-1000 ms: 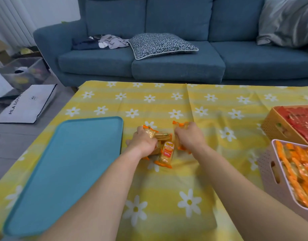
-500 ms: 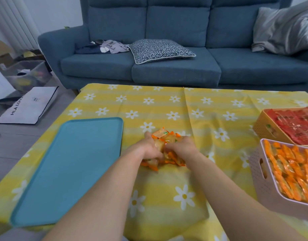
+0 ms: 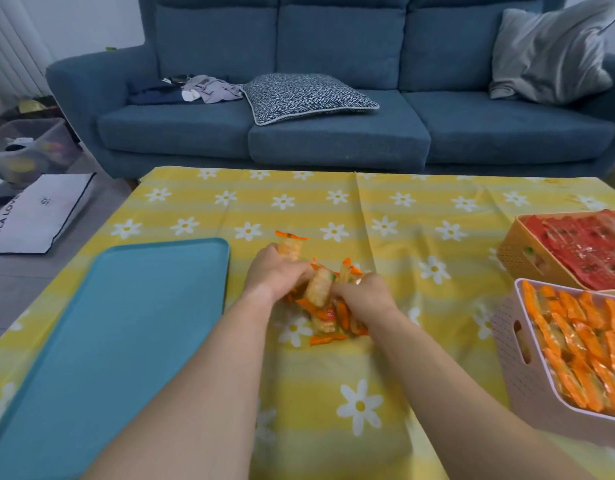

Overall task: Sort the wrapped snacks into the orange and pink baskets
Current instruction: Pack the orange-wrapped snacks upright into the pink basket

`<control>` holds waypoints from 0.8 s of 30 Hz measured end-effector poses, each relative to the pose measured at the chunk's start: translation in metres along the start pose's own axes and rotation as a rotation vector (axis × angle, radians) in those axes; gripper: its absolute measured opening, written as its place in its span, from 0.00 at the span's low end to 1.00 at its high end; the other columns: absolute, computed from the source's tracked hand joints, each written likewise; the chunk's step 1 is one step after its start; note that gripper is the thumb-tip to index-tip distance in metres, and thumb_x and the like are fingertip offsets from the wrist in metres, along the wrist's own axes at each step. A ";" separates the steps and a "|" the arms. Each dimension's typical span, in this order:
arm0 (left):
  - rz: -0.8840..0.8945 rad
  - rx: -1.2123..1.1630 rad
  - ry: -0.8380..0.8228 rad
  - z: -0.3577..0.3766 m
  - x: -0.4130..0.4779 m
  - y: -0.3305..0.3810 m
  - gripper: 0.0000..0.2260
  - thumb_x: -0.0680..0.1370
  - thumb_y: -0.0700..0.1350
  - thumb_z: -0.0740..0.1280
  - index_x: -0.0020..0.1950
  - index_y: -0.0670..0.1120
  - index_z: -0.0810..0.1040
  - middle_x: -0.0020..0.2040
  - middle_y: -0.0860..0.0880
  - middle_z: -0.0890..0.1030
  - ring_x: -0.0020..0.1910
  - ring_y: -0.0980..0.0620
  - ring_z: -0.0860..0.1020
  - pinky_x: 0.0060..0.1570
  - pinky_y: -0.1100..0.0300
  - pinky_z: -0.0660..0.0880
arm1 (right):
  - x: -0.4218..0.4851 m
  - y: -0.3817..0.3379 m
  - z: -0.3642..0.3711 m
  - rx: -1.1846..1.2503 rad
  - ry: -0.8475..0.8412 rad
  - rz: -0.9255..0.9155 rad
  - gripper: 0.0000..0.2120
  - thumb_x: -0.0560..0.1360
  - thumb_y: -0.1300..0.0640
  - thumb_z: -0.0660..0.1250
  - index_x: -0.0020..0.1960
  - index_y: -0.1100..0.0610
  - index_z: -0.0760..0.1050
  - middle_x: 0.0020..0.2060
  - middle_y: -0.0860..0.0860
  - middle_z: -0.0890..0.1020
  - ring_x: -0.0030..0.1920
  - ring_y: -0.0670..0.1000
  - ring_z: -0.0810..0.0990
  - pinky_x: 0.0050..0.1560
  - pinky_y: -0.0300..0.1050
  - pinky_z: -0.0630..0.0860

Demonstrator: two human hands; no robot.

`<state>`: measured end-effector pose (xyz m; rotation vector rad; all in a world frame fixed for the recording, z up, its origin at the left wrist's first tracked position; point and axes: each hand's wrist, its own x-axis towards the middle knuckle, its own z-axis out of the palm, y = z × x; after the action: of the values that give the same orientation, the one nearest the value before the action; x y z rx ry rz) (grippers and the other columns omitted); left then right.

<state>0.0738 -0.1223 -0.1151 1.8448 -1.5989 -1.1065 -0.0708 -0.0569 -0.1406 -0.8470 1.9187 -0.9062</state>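
Nearest, on the right: pink basket [image 3: 528, 382] at the bench [image 3: 420, 216] corner, packed with orange-ended snacks, its near wall right at the bench edge, so little room left on that side. Beyond it and touching or nearly so: orange basket [image 3: 517, 252], filled with red packs. Judged from the two loads, sorted by wrapper colour, orange ends to pink, red to orange.

On the left: tray [image 3: 126, 323], bare, long edge running toward the near corner, just beside the left forearm.

At the middle: snacks [image 3: 328, 315] gathered in a small heap on the cloth, orange-ended, well apart from both baskets. Left hand [image 3: 273, 271] curled closed over the far side of the heap, one pack poking up past the knuckles. Right hand [image 3: 365, 289] curled closed over the near right side, fingers [image 3: 340, 289] meeting the left across the top. Probably pressed together so as to scoop the whole bunch in one lift; some packs at the near edge looked loose and could slip out.

Open cloth between heap and pink basket, nothing in the way, a short clear swing to the right, rim to be cleared.

Farther: bare cloth to the far bench edge, then the sofa [image 3: 334, 140]
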 end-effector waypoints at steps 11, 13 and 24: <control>-0.248 -0.068 -0.221 0.002 -0.022 -0.003 0.11 0.72 0.51 0.71 0.47 0.44 0.81 0.39 0.43 0.82 0.37 0.43 0.81 0.41 0.53 0.79 | -0.012 0.006 0.012 0.411 -0.111 0.151 0.07 0.67 0.59 0.73 0.40 0.59 0.75 0.30 0.56 0.75 0.28 0.54 0.73 0.30 0.43 0.69; -0.373 -0.161 -0.334 -0.003 -0.035 -0.003 0.11 0.73 0.52 0.70 0.50 0.46 0.80 0.41 0.43 0.82 0.38 0.42 0.82 0.45 0.48 0.80 | -0.019 0.007 0.012 0.566 -0.190 0.211 0.17 0.62 0.57 0.74 0.49 0.61 0.76 0.32 0.56 0.77 0.32 0.56 0.77 0.37 0.50 0.75; -0.428 -0.401 -0.450 -0.005 -0.096 0.020 0.11 0.76 0.46 0.70 0.57 0.45 0.79 0.59 0.38 0.80 0.51 0.38 0.82 0.51 0.38 0.80 | -0.071 0.013 -0.021 0.705 -0.172 0.207 0.24 0.63 0.64 0.79 0.57 0.64 0.78 0.42 0.62 0.83 0.36 0.59 0.84 0.36 0.62 0.83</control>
<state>0.0654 -0.0351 -0.0703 1.7785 -1.0824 -1.9830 -0.0616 0.0131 -0.1153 -0.2866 1.3554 -1.2226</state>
